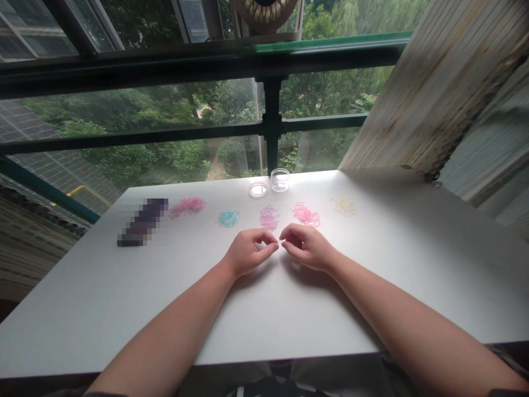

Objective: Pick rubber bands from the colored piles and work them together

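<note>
Both hands meet over the middle of the white table, their fingertips almost touching. My left hand [252, 251] pinches one end of a tiny pale band [280, 242], and my right hand [308, 247] pinches its other end. Just beyond the fingers lie a purple pile of small bands [269, 217] and a pink pile [306, 214]. Farther left are a blue pile [228, 218] and a mixed pink pile [188, 206]. A pale yellow pile [344, 206] lies to the right.
A clear round container [280, 181] and a clear lid [258, 190] stand at the back edge of the white table [231, 325]. A blurred dark object [143, 222] lies at the left. Behind are a green window rail [206, 58] and a curtain [397, 94].
</note>
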Demonstrator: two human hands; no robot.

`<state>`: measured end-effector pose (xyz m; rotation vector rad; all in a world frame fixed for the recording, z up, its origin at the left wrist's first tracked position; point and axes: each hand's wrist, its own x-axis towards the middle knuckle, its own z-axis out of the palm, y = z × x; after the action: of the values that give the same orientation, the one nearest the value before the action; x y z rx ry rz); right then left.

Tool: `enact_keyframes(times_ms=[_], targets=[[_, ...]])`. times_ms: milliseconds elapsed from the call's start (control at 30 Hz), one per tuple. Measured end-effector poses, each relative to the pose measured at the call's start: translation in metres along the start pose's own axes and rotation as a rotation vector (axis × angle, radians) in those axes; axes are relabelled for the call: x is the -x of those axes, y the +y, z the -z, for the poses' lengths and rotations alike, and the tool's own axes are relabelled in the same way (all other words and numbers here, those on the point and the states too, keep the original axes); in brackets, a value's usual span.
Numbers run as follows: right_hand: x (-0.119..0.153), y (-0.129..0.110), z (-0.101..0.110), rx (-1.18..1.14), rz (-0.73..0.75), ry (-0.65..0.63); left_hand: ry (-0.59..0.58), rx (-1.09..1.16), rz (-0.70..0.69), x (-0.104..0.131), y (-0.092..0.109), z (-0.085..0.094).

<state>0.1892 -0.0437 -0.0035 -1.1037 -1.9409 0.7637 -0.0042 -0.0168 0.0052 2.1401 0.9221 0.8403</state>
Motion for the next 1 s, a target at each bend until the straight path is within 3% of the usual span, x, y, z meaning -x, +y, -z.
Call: enact_keyframes(times_ms=[1000], targets=[[0.0002, -0.0019, 0.0008, 0.010, 0.009, -0.022, 0.010, 0.000, 0.016, -0.0001, -0.0028, -0.0008]])
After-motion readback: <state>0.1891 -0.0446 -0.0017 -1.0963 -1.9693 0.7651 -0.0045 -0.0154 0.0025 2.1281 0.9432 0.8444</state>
